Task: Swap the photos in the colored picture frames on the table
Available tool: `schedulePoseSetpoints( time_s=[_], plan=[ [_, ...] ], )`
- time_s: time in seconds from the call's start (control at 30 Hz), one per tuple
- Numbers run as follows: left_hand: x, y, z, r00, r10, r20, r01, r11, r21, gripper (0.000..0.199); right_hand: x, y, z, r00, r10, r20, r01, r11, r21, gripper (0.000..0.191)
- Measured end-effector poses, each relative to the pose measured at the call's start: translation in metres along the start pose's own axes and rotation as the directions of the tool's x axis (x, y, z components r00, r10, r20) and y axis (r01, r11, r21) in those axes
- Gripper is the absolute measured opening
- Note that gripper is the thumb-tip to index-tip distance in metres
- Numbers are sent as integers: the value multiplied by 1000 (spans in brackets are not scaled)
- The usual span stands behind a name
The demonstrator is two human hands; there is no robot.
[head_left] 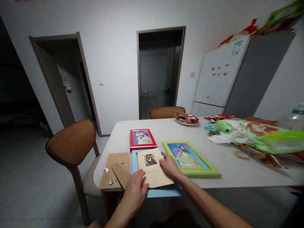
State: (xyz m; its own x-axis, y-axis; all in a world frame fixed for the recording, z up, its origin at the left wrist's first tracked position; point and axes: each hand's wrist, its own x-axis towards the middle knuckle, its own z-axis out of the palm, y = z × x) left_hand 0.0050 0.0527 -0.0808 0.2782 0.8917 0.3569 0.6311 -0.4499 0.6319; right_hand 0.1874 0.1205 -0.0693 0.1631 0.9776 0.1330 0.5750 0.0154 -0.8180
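Note:
A cream printed card [154, 172] with a small photo lies over a light blue frame [163, 193] at the table's front edge. My left hand [136, 186] grips the card's lower left edge, thumb on top. On its upper right edge, my right hand [169, 164] holds the same card with bent fingers. To the left is a brown backing board [108, 161] with metal clips and a stand flap. Behind the card sits a red frame [142, 139] with a picture, and to the right a lime green frame [190, 158] with another.
The white table [118, 136] also bears a plate [187, 122] of items at the back and a pile of bags [263, 133] with a tape roll [241, 155] on the right. Brown chairs stand at the left [73, 142] and behind [166, 112].

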Motion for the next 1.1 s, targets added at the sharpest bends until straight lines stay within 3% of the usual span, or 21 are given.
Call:
schedulePoseSetpoints(
  time_s=[0.2, 0.33, 0.43, 0.77, 1.03, 1.1],
  plan=[
    [1, 8, -2, 995, 1, 103, -17, 987, 158, 35, -2, -3, 1, 991, -125, 46, 132, 967, -220, 38],
    [3, 15, -6, 988, -3, 156, -31, 976, 214, 25, -11, -6, 0, 990, -135, 51, 142, 844, -518, 28],
    [3, 18, -8, 985, -7, 172, -35, 970, 242, 23, -15, -4, 2, 988, -153, 11, 125, 764, -632, 29],
    [0, 15, -4, 983, -23, 181, -31, 957, 289, 29, -13, 8, 4, 962, -274, 10, 206, 699, -684, 31],
    [-2, 17, -4, 982, -8, 190, -53, 948, 312, 25, -16, 2, 7, 967, -239, 91, 234, 684, -691, 32],
    [-2, 17, -5, 981, -4, 191, -58, 946, 320, 24, -17, 0, 0, 964, -238, 119, 255, 692, -675, 41]
  ],
)
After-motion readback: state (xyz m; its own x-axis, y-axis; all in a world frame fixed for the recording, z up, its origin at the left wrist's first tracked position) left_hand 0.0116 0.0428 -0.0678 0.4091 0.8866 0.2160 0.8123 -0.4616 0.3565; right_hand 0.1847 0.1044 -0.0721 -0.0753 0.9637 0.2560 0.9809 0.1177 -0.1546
